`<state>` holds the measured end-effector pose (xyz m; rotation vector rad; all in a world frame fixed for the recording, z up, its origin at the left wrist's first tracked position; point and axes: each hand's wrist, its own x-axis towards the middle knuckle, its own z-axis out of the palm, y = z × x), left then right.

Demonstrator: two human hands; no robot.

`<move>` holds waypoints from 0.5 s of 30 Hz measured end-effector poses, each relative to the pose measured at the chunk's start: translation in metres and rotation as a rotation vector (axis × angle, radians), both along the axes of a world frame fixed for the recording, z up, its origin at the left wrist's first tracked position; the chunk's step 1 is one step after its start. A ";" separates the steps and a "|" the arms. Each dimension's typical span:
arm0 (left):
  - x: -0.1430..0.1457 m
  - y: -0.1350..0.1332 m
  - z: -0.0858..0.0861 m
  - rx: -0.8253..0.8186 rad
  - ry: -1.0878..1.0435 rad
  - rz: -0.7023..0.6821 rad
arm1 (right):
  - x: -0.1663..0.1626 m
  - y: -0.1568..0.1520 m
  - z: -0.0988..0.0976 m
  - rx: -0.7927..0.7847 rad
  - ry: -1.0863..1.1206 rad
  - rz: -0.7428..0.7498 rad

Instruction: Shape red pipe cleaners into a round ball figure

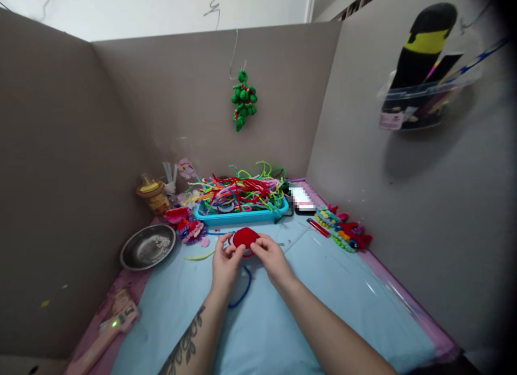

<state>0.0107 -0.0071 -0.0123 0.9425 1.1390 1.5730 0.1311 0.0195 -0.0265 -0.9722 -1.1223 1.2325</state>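
Observation:
A rounded red fuzzy piece (245,237) is held up over the middle of the table between both hands. My left hand (226,259) pinches its left edge with thumb and fingers. On the other side, my right hand (271,255) grips its lower right edge. A thin red strand loops at the piece's left side and below it. Under my hands a dark blue pipe cleaner (244,293) lies curved on the light blue table cover (323,299). To the left of my left hand rests a yellow strip (200,257).
Behind my hands stands a blue tray (242,219) heaped with colourful pipe cleaners. At left are a metal bowl (133,255) and a pink glue gun (111,332). A phone (302,201), a red cutter (319,228) and colourful fuzzy crafts (343,229) lie right. Grey partitions enclose the table.

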 end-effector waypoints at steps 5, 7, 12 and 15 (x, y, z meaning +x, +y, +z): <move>-0.005 0.001 -0.003 0.032 0.041 -0.082 | 0.004 0.002 0.002 0.017 -0.041 -0.022; -0.009 0.003 -0.004 0.028 0.115 -0.096 | 0.005 0.002 0.002 0.013 -0.034 -0.016; -0.012 0.007 -0.005 0.053 0.231 -0.097 | 0.006 0.002 0.003 0.011 -0.019 -0.001; -0.010 0.007 -0.004 0.062 0.133 -0.135 | 0.006 0.002 0.004 -0.018 0.023 0.019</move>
